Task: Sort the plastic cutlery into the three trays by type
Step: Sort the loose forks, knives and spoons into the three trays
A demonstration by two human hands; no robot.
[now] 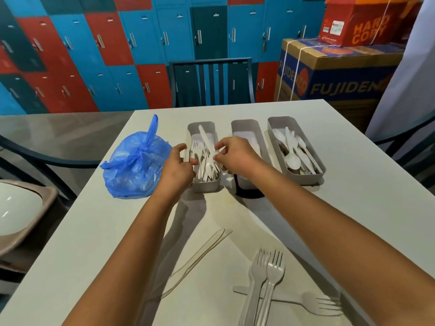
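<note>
Three grey trays stand side by side at the far middle of the white table. The left tray (191,128) holds several white forks and one knife (205,138) lying slantwise on them. My right hand (235,156) pinches that knife near its handle over the left tray. My left hand (176,165) grips the left tray's near-left wall. The middle tray (247,123) is mostly hidden behind my right hand. The right tray (303,178) holds several white spoons. Three loose forks (268,278) and two clear knives (200,257) lie near the front edge.
A knotted blue plastic bag (136,165) sits left of the trays. A dark chair (211,81) stands behind the table, with cardboard boxes (341,76) at the back right and coloured lockers on the wall. A second table with a bowl (16,208) is at the left.
</note>
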